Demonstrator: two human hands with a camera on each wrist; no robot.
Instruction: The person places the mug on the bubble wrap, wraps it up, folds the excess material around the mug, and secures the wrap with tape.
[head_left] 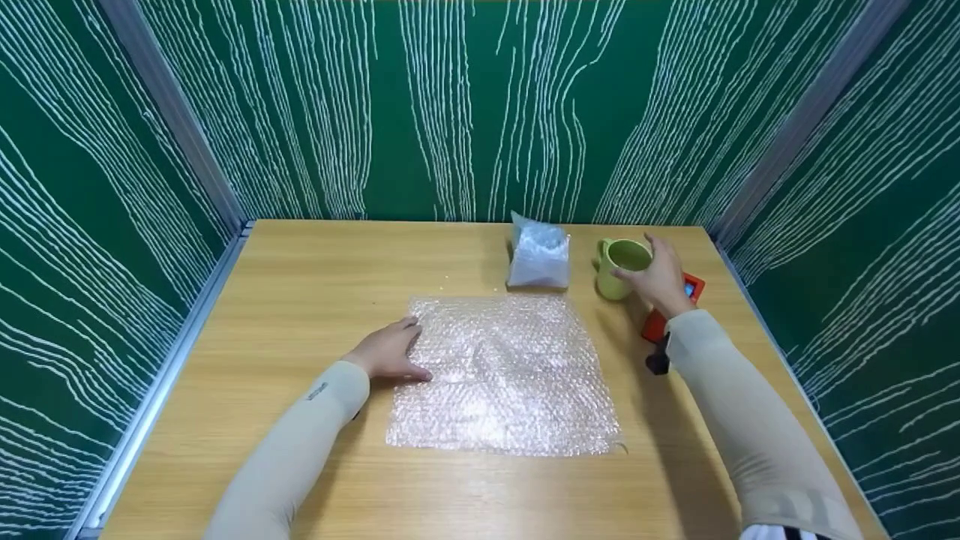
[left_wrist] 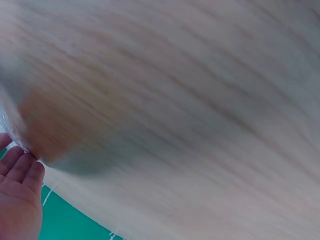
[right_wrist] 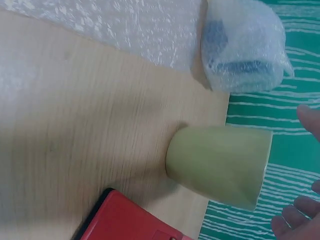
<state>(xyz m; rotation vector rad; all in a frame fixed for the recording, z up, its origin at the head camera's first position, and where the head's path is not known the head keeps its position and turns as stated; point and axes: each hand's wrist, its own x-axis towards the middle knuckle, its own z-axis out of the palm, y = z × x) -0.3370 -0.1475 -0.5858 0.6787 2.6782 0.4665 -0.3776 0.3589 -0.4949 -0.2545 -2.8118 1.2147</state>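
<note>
A square sheet of clear bubble wrap (head_left: 504, 375) lies flat in the middle of the wooden table (head_left: 300, 285). My left hand (head_left: 397, 349) rests flat on the sheet's left edge with straight fingers (left_wrist: 20, 167). My right hand (head_left: 651, 271) hovers at the rim of a light green mug (head_left: 619, 268) standing at the back right. In the right wrist view its fingers (right_wrist: 296, 220) are spread beside the mug (right_wrist: 220, 162) with a gap between them. A bundle wrapped in bubble wrap (head_left: 538, 256) stands just left of the mug.
A red flat object (head_left: 652, 324) lies on the table under my right wrist, close to the right edge. Green patterned walls (head_left: 480, 112) close in the table at the back and both sides. The left wrist view is blurred.
</note>
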